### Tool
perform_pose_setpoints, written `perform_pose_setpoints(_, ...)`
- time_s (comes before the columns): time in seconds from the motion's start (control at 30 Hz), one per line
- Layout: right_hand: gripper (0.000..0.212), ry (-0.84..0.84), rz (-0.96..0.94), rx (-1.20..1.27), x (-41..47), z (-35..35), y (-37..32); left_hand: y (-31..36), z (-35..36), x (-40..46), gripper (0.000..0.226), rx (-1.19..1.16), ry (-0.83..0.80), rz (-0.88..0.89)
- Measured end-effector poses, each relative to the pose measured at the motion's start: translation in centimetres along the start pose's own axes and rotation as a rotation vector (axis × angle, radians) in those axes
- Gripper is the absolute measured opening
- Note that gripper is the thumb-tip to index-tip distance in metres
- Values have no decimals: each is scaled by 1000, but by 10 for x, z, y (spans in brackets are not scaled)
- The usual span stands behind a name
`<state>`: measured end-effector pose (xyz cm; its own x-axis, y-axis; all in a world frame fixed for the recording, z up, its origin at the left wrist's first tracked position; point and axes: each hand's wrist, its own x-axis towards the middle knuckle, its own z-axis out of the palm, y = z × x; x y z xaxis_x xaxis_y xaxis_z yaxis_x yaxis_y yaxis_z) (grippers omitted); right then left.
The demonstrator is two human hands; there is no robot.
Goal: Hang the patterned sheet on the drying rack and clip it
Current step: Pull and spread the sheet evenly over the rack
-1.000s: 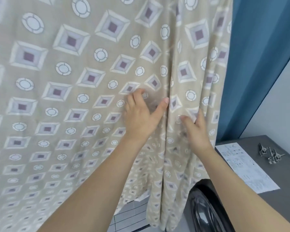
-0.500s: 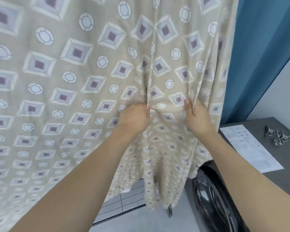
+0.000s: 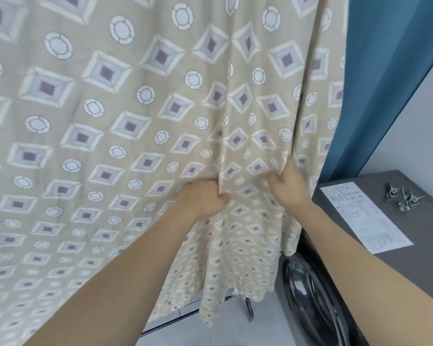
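The patterned sheet (image 3: 140, 126) already hung in front of me, filling most of the view and falling almost to the floor, so I judged the hanging part largely done; the drying rack itself was hidden behind the cloth except for what looked like a bit of dark frame below the hem. My left hand (image 3: 203, 198) had its grip closed round a vertical fold of the sheet, fingers curled into the fabric, and my right hand (image 3: 289, 186) pinched another fold just beside it, nearer the sheet's right edge. I took this as straightening or spreading the cloth. The clipping was still to come: the metal clips (image 3: 401, 197) lay untouched in a small heap near the far right corner of the grey worktop (image 3: 425, 236), beyond the printed paper sheet (image 3: 363, 216), and I could see none on the fabric.
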<state>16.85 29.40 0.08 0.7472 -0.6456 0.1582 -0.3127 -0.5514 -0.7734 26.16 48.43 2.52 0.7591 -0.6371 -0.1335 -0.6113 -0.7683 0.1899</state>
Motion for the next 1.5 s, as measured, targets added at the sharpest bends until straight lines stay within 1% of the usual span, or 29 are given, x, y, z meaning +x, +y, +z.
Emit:
perform_pose_setpoints(0.03, 38, 34, -16, 105, 1, -5, -8, 2, -7, -1, 43, 2, 94, -3)
perform_pose_setpoints(0.07, 46, 78, -56, 204, 4, -10, -17, 5, -16, -2, 44, -30, 230, -10)
perform_pose_setpoints(0.1, 49, 121, -111, 276, 7, -17, -28, 9, -27, -3, 42, -86, 388, -7)
perform_pose_setpoints(0.17, 43, 177, -225, 351, 18, -33, -55, 18, -56, -4, 40, -183, 670, 19)
perform_pose_setpoints(0.2, 35, 197, -273, 364, 26, -41, -69, 23, -74, -4, 40, -212, 772, 34)
perform_pose_setpoints(0.27, 13, 236, -313, 387, 40, -59, -105, 36, -116, -3, 42, -224, 906, 51)
perform_pose_setpoints(0.33, 20, 284, -359, 414, 57, -79, -139, 50, -157, 0, 42, -161, 976, 42)
perform_pose_setpoints(0.4, 23, 361, -418, 387, 72, -100, -168, 60, -194, 3, 39, -79, 1061, 49)
perform_pose_setpoints(0.5, 9, 478, -496, 378, 96, -132, -199, 68, -238, 2, 35, 27, 1287, 131)
perform_pose_setpoints(0.53, 6, 494, -502, 401, 102, -141, -208, 70, -251, 0, 33, 48, 1354, 167)
perform_pose_setpoints(0.6, 11, 451, -476, 456, 110, -154, -224, 73, -278, -1, 34, 63, 1437, 220)
perform_pose_setpoints(0.67, 27, 398, -421, 476, 115, -161, -239, 76, -300, 3, 39, 68, 1446, 207)
perform_pose_setpoints(0.73, 41, 443, -343, 431, 120, -164, -246, 80, -316, 9, 42, 75, 1401, 181)
perform_pose_setpoints(0.77, 43, 470, -300, 421, 123, -167, -247, 83, -323, 13, 44, 86, 1376, 182)
perform_pose_setpoints(0.8, 41, 457, -240, 452, 125, -170, -247, 86, -329, 17, 47, 106, 1354, 185)
perform_pose_setpoints(0.83, 33, 409, -185, 516, 128, -172, -246, 89, -334, 21, 49, 132, 1330, 188)
perform_pose_setpoints(0.87, 21, 341, -132, 576, 128, -174, -245, 91, -340, 23, 48, 162, 1298, 185)
perform_pose_setpoints(0.9, 18, 287, -110, 597, 127, -175, -244, 94, -345, 24, 46, 196, 1250, 172)
perform_pose_setpoints(0.93, 22, 245, -109, 584, 125, -176, -243, 96, -349, 26, 44, 220, 1195, 151)
perform_pose_setpoints(1.0, 22, 207, -124, 568, 122, -175, -235, 100, -358, 29, 41, 211, 1118, 102)
perform_pose_setpoints(1.07, 23, 237, -130, 587, 124, -175, -225, 103, -364, 31, 37, 140, 1084, 70)
perform_pose_setpoints(1.13, 24, 315, -105, 562, 129, -178, -219, 106, -367, 32, 33, 75, 1063, 77)
perform_pose_setpoints(1.27, 24, 392, -93, 586, 144, -196, -228, 111, -371, 30, 27, -1, 1056, 97)
perform_pose_setpoints(1.33, 26, 428, -129, 565, 153, -211, -245, 114, -376, 27, 23, -86, 1049, 68)
perform_pose_setpoints(1.4, 27, 451, -193, 551, 158, -223, -265, 117, -380, 25, 25, -180, 1057, 32)
perform_pose_setpoints(1.43, 27, 437, -224, 541, 160, -225, -274, 118, -381, 24, 24, -225, 1074, 23)
perform_pose_setpoints(1.5, 26, 345, -255, 468, 160, -221, -287, 116, -381, 22, 20, -296, 1142, 21)
